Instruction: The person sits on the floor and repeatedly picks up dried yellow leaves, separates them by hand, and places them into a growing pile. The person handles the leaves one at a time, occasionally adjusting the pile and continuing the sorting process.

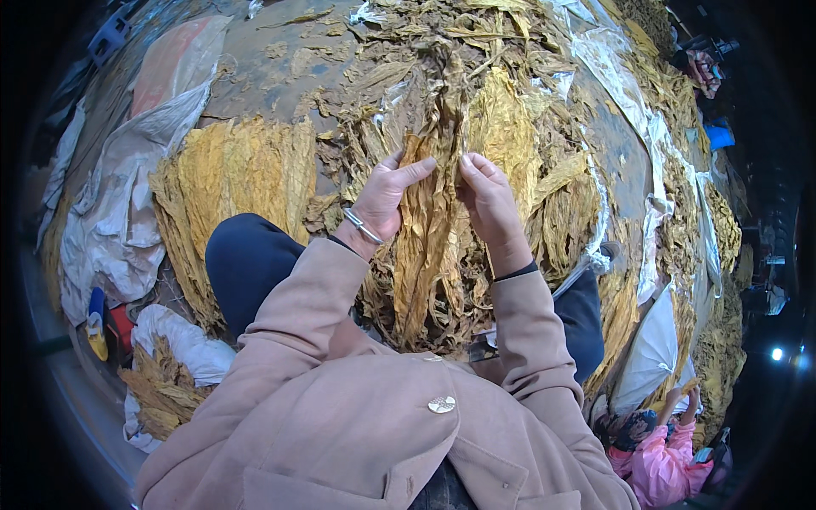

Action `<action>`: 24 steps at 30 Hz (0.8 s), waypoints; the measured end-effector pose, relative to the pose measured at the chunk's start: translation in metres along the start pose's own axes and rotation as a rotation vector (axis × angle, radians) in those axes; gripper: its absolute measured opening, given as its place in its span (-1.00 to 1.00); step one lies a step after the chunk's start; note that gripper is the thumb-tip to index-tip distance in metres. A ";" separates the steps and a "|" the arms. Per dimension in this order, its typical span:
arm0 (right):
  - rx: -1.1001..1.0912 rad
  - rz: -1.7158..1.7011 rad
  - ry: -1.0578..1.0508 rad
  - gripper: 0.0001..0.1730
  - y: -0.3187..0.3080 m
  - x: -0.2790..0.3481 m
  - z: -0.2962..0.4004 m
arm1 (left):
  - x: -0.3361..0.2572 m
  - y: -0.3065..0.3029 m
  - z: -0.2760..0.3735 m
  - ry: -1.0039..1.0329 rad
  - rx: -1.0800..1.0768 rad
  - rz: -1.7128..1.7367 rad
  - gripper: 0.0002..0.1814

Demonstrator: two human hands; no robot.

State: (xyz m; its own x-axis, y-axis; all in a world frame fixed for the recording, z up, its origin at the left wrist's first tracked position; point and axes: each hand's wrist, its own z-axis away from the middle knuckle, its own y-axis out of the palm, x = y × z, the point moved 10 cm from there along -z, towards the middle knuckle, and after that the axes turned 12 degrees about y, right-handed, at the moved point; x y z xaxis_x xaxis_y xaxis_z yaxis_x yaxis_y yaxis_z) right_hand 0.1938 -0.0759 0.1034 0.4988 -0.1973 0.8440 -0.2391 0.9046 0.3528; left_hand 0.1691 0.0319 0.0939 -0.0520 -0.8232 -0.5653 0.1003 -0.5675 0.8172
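Between my two hands hangs a long, crinkled yellow-brown dried leaf, seemingly tobacco; its lower end reaches toward my lap. My left hand grips its left side, thumb lying across the front. With thumb and fingertips, my right hand pinches the leaf matter at the right edge; whether this is the same leaf or a second one is hard to tell. Darker, shrivelled leaves extend upward beyond my hands. Just past my right hand lies a broad yellow leaf pile.
A neat stack of yellow leaves lies left, beside my knee. White woven sacking spreads farther left. A white cord runs along the right. A person in pink works at lower right, near a white umbrella-like sheet.
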 end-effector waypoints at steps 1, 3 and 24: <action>-0.161 0.178 -0.161 -0.76 -0.007 0.015 0.005 | 0.001 0.000 -0.001 0.014 0.023 -0.067 -0.67; -0.417 0.513 -0.496 -0.70 -0.005 0.052 0.032 | 0.004 -0.003 -0.003 0.043 0.071 -0.202 -0.66; 0.000 -0.282 -0.087 -0.81 -0.018 0.015 0.025 | 0.023 -0.005 -0.001 -0.051 0.050 -0.104 -0.58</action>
State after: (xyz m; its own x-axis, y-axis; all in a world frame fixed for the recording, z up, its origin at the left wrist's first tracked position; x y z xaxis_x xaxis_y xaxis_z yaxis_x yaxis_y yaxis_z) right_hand 0.1853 -0.1048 0.1199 0.4725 -0.4728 0.7438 -0.1011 0.8093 0.5786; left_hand 0.1682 0.0160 0.0767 -0.1104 -0.7589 -0.6418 0.0417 -0.6487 0.7599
